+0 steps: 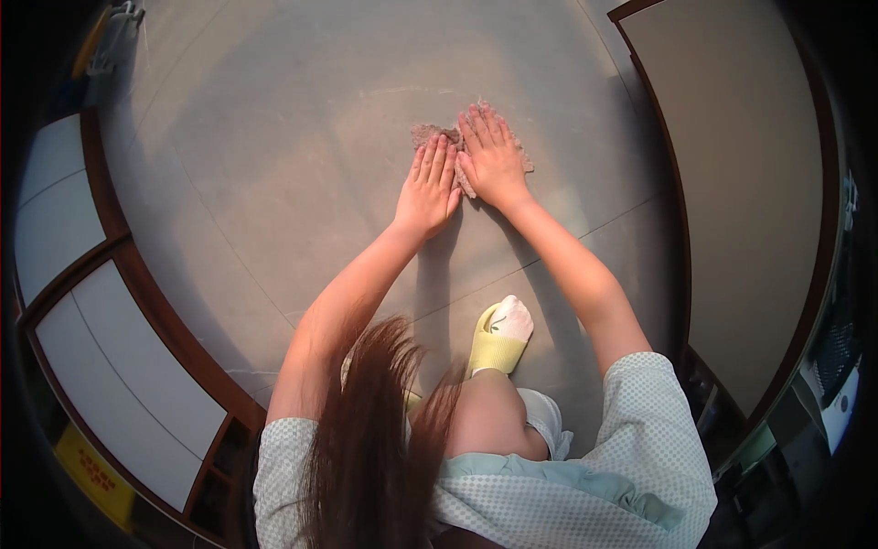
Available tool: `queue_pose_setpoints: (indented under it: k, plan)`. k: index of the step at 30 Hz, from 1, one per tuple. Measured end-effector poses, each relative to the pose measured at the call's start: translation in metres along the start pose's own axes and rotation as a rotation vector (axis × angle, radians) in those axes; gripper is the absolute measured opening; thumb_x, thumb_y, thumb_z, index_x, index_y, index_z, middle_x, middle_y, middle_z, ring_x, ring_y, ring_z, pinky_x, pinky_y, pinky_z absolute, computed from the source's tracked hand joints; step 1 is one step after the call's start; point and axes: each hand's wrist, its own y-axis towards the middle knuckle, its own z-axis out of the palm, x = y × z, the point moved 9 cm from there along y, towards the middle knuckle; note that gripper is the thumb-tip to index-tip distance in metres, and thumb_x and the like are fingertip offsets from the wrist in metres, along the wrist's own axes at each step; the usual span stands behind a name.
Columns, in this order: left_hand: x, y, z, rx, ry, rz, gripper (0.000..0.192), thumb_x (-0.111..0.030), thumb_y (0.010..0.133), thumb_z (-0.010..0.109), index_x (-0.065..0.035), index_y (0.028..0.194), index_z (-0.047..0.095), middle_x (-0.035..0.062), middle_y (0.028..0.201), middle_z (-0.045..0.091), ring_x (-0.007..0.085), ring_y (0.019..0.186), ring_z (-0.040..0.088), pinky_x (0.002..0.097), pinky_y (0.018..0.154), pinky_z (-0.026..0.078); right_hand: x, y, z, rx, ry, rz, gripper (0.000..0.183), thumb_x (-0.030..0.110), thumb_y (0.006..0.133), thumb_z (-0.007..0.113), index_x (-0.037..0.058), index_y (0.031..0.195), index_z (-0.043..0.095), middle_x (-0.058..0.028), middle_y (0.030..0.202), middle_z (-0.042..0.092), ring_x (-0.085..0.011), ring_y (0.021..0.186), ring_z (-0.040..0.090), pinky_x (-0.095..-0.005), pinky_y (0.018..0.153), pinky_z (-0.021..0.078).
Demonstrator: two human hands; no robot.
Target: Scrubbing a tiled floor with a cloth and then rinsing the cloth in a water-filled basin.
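A crumpled pinkish-brown cloth [434, 132] lies on the grey tiled floor [288, 165] in front of me. My right hand [492, 154] rests flat on the cloth's right part, its fingers slightly spread, palm down. Beside it, my left hand [431, 185] is also stretched out palm down. Its fingertips reach the cloth's near left edge, while much of its palm appears to be over the floor. Neither hand curls around the cloth, and what is under the palms is hidden.
Brown-framed cabinets with white panels [130, 384] stand on the left, and a large pale panel with dark brown edging [748, 171] on the right. My foot in a yellow slipper [499, 348] is close below my hands. A yellow item bearing red writing [94, 473] shows at lower left.
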Motion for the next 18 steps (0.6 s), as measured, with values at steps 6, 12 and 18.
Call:
queue_pose_setpoints:
  k: [6, 12, 18]
  plan:
    - [-0.083, -0.119, 0.028, 0.248, 0.019, 0.330, 0.065, -0.035, 0.091, 0.035, 0.0042, 0.142, 0.025, 0.0194, 0.151, 0.018, 0.0299, 0.143, 0.009, 0.0425, 0.117, 0.006, 0.053, -0.158, 0.003, 0.101, 0.047, 0.110, 0.058, 0.029, 0.090, 0.045, 0.0057, 0.142, 0.033, -0.0136, 0.150, 0.025, -0.0288, 0.142, 0.016, -0.0433, 0.114, 0.0139]
    - [-0.082, -0.097, -0.002, 0.041, 0.121, 0.231, 0.064, -0.031, 0.091, 0.036, 0.0075, 0.141, 0.024, 0.0224, 0.150, 0.016, 0.0326, 0.142, 0.009, 0.0439, 0.116, 0.007, 0.036, -0.133, -0.031, -0.011, 0.075, 0.042, 0.058, 0.030, 0.091, 0.046, 0.0067, 0.142, 0.032, -0.0131, 0.150, 0.024, -0.0284, 0.141, 0.015, -0.0426, 0.114, 0.0136]
    - [-0.111, -0.083, -0.030, -0.030, 0.313, 0.123, 0.067, -0.033, 0.090, 0.036, 0.0088, 0.141, 0.023, 0.0248, 0.151, 0.012, 0.0355, 0.142, 0.006, 0.0453, 0.116, 0.005, 0.044, -0.146, -0.065, -0.229, -0.039, 0.038, 0.058, 0.029, 0.090, 0.046, 0.0074, 0.142, 0.033, -0.0110, 0.151, 0.024, -0.0259, 0.142, 0.015, -0.0416, 0.115, 0.0131]
